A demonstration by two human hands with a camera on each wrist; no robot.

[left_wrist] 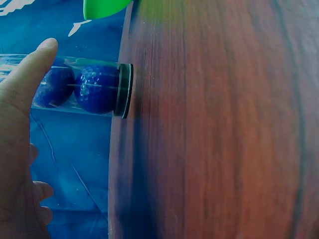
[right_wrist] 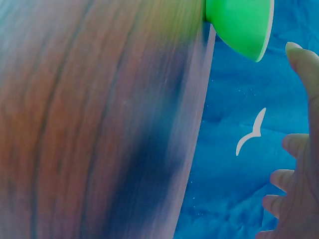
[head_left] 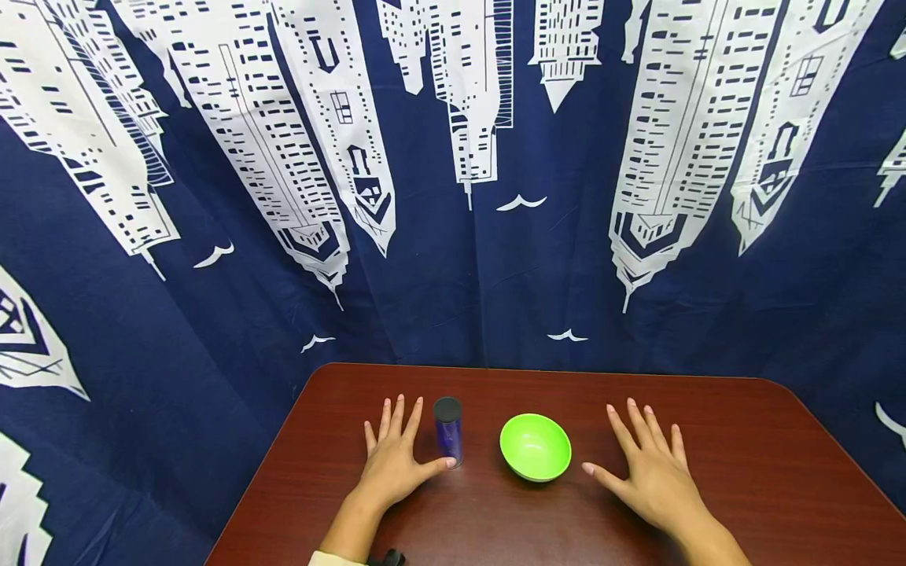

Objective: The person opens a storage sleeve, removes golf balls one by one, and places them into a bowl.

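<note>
Left hand [head_left: 395, 464] and right hand [head_left: 654, 479], near side of the table [head_left: 495, 519]: fingers spread apart on both, nothing gripped. Left thumb overlaps the lower part of a see-through tube [head_left: 449, 440]; whether it touches, cannot tell. Tube upright, just beside that hand, dark lid [head_left: 447, 409] uppermost. Standing on its flat end likely keeps it from rolling and the blue balls [left_wrist: 98, 89] stacked inside. Green bowl [head_left: 535, 444] between tube and right hand, mouth up, probably resting steady on its base; right thumb points at it, a gap between. Both objects sit within the hands' span, presumably for easy reach. Brands, labels: none legible on tube or bowl. Cloth [head_left: 439, 299] behind: white skyline print, spires downward, no readable lettering.
</note>
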